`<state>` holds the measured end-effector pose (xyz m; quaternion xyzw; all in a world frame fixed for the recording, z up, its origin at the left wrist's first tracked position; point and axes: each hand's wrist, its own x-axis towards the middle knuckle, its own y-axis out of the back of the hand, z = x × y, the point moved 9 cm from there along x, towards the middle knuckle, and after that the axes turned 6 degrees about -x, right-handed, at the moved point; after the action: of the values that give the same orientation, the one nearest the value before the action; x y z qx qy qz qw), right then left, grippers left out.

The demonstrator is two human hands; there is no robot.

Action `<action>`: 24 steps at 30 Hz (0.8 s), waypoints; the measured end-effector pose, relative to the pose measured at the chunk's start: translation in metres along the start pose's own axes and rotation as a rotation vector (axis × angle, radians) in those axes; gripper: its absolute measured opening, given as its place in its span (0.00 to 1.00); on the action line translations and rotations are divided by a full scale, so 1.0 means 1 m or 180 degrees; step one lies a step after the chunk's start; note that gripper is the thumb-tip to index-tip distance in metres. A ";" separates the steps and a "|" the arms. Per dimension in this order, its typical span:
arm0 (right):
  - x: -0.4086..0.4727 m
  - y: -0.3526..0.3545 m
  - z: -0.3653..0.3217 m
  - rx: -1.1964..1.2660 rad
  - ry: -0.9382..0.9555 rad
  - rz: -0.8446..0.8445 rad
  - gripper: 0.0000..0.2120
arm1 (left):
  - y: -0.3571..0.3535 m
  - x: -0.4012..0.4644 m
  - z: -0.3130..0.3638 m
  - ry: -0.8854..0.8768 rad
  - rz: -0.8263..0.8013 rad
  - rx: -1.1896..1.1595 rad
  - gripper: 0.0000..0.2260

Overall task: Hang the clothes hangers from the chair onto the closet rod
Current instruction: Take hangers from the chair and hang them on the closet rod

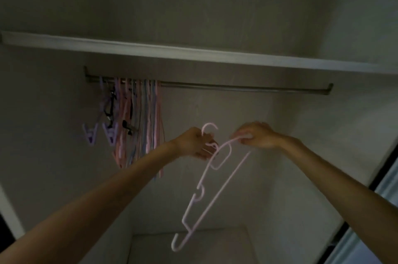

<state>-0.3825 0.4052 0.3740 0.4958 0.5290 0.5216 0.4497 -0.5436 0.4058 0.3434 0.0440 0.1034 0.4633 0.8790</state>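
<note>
Both hands are up in the closet. Left hand (197,144) grips the pink hanger (212,188) near its hook, right hand (255,135) pinches 1 shoulder tip. Its long axis dangles toward 7 o'clock; the closet rod (237,87) sits at 12, left hand nearer.

- A dim closet interior with plain pale grey walls (215,1), lit weakly.
- A long white shelf board (193,53) runs across the upper part, slanting down to the right.
- A pale lower ledge (226,242) sits at the bottom of the recess.
- At the right edge, a dark door frame (366,197) borders a brighter strip.
</note>
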 end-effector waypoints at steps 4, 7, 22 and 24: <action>-0.007 0.013 -0.036 0.0339 -0.0574 0.1315 0.19 | 0.035 0.001 0.007 0.0132 0.0743 -0.0725 0.15; -0.006 0.015 -0.072 -0.0255 -0.0536 0.1603 0.24 | 0.072 0.003 0.009 0.0058 0.1293 -0.0865 0.16; 0.075 -0.022 -0.118 0.2534 -0.0862 -0.0450 0.11 | 0.104 0.032 0.015 0.0471 0.1336 -0.2246 0.09; 0.072 -0.025 -0.111 0.2581 -0.0833 -0.0455 0.11 | 0.099 0.030 0.011 0.0671 0.0921 -0.1717 0.10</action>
<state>-0.5019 0.4655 0.3576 0.6564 0.6627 0.1718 0.3168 -0.6045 0.4864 0.3668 -0.2246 0.0599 0.5962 0.7684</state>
